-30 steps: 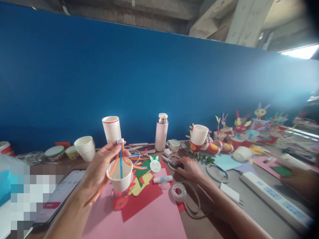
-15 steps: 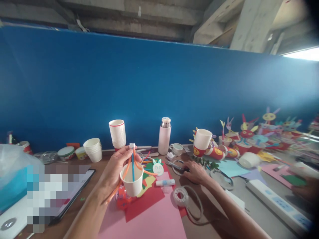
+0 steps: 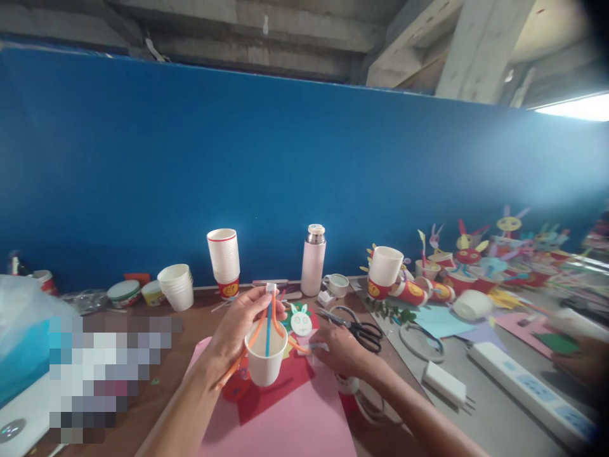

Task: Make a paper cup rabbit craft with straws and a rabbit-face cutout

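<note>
My left hand (image 3: 247, 317) is closed, pinching a small white piece atop blue and orange pipe cleaners (image 3: 268, 327). They run down into a white paper cup (image 3: 265, 369), which hangs upright beneath the fingers. Orange ends stick out beyond the cup on both sides. My right hand (image 3: 342, 350) has its fingers curled at a glue stick (image 3: 305, 350), whose right part they cover. Just beyond that hand lie black-handled scissors (image 3: 366, 334). A white rabbit face cutout (image 3: 301, 322) rests on coloured paper behind the cup. Below the cup is pink paper (image 3: 285, 425) with red paper (image 3: 266, 401) over it.
A cup stack (image 3: 222, 257) and a pink thermos (image 3: 313, 266) stand along the blue partition. Decorated rabbit cups (image 3: 471, 260) crowd the right back. A charger (image 3: 445, 384) and power strip (image 3: 528, 390) lie at right, where another person's hand (image 3: 583, 358) shows. A tape roll (image 3: 346, 383) is partly hidden.
My right hand has left the scissors and moved left and nearer to the glue stick. My left hand has carried the cup and pipe cleaners slightly right and nearer.
</note>
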Demonstrator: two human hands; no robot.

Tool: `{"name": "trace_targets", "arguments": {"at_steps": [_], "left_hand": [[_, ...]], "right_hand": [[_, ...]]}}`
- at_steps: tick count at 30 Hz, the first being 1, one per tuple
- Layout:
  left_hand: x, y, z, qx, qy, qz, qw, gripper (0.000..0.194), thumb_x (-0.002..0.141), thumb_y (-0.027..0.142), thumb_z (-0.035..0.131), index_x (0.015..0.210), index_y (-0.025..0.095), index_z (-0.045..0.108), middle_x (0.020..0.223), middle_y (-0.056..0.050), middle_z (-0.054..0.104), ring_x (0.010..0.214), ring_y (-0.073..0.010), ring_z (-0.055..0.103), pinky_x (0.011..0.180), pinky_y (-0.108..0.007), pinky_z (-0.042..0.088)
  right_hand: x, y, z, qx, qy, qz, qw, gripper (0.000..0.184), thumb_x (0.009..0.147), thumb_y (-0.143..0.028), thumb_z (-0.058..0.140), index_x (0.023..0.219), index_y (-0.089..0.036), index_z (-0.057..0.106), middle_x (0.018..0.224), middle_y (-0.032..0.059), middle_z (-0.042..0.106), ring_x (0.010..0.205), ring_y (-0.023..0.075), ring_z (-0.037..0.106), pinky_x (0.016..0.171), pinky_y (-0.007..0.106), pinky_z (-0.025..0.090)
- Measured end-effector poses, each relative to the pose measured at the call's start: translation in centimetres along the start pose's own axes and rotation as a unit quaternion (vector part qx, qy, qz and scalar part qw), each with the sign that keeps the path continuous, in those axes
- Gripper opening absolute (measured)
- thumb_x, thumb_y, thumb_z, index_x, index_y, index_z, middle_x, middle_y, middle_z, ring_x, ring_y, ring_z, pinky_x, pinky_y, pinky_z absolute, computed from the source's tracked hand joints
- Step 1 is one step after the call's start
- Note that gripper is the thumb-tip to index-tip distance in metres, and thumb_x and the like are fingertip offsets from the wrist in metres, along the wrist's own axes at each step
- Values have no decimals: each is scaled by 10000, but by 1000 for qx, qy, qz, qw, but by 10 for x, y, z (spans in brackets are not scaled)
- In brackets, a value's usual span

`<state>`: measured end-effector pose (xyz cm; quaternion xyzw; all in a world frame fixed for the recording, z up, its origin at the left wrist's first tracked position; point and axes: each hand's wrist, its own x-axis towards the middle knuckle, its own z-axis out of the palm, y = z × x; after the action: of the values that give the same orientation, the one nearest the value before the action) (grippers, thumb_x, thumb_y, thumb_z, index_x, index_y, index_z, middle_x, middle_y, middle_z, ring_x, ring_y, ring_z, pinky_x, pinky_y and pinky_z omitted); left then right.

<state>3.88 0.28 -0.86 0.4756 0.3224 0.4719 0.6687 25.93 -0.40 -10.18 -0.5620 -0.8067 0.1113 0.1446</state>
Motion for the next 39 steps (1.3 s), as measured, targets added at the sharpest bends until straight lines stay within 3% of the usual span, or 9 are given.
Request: {"name": "trace_targets", "arguments": {"at_steps": [5,14,19,22,27,31,35,39], "left_hand": [[2,-2,-5,8,-5,5,1000,164,745,300,593,825,158,608,876,-84,652,715,-206,635,559,-300,508],[3,-5,-7,-2,-25,8,1000,159,763,292,578,831,150,602,794,-71,634,686,-180,615,563,-282,504],[4,-4,-5,-9,-13,-2,1000,142,756,265,583,838,149,582,760,-58,648,664,-176,624,566,-277,496],[5,-4,-4,-4,6,-3,1000,136,741,254,592,826,149,575,717,-44,649,633,-170,627,565,-270,489],[8,-6,-4,23,26,28,999,132,728,260,600,780,141,578,677,-33,646,602,-159,620,581,-267,481],[12,-12,-4,51,43,53,996,159,731,255,594,837,137,599,670,-22,644,585,-133,601,609,-263,475],[15,-14,-3,92,59,85,990,204,717,250,597,883,133,612,667,-25,645,587,-131,583,571,-237,454],[16,-14,-1,125,79,114,982,152,684,239,608,775,120,630,650,-21,624,561,-117,552,541,-217,439]], "right_hand": [[2,6,1,8,-30,7,1000,197,738,-220,474,852,-234,635,868,28,662,792,180,587,667,248,362],[0,5,4,13,-21,3,1000,199,747,-218,484,921,-185,573,926,65,630,881,198,556,739,271,346],[1,10,3,36,-24,2,999,137,755,-226,482,792,-180,606,818,50,635,752,169,562,625,236,351],[1,7,-11,77,8,-13,997,153,801,-228,439,826,-165,576,796,38,613,706,145,538,596,220,353],[5,-20,-58,239,106,-55,964,283,884,-354,347,916,-162,552,686,-5,556,622,111,503,559,204,358],[13,-47,-89,245,193,-33,950,328,871,-386,360,1001,-185,584,646,-19,539,528,87,446,480,193,316],[13,-66,-101,230,193,-33,953,319,842,-352,418,1109,-226,539,684,-26,580,485,78,445,467,190,328],[7,-76,-99,179,222,-60,957,236,823,-289,452,1017,-209,559,770,-8,610,583,94,510,530,190,366]]}}
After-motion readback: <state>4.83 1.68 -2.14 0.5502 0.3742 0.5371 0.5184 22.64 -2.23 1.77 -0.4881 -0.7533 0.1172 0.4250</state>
